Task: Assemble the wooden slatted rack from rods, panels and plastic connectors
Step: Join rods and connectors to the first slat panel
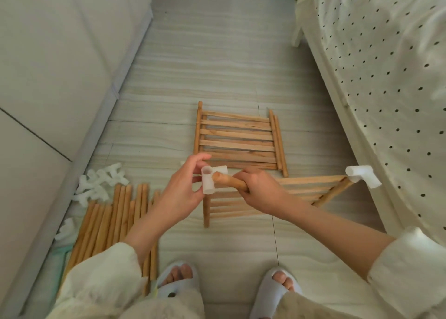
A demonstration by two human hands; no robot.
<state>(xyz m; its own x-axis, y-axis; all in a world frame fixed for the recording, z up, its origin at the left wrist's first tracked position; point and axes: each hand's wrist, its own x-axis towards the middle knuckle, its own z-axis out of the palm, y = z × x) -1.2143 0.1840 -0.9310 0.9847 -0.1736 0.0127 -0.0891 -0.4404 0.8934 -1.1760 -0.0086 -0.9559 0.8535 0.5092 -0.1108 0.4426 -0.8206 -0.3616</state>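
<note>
My left hand (183, 190) pinches a white plastic connector (210, 180) at mid-frame. My right hand (260, 193) grips the corner rod (229, 181) of a wooden slatted panel (309, 189), lifted and tilted off the floor. The rod's rounded end sits right at the connector's side opening. A second white connector (362, 175) caps the panel's far right corner. Another slatted panel (239, 141) lies flat on the floor beyond my hands. Loose wooden rods (111, 222) lie in a bundle at the lower left, with a pile of white connectors (101, 183) above them.
A white cabinet (55, 77) lines the left side. A bed with a dotted cover (386, 77) runs along the right. One loose connector (66, 229) lies by the rods. My slippered feet (178, 275) stand at the bottom on the pale striped floor (217, 53).
</note>
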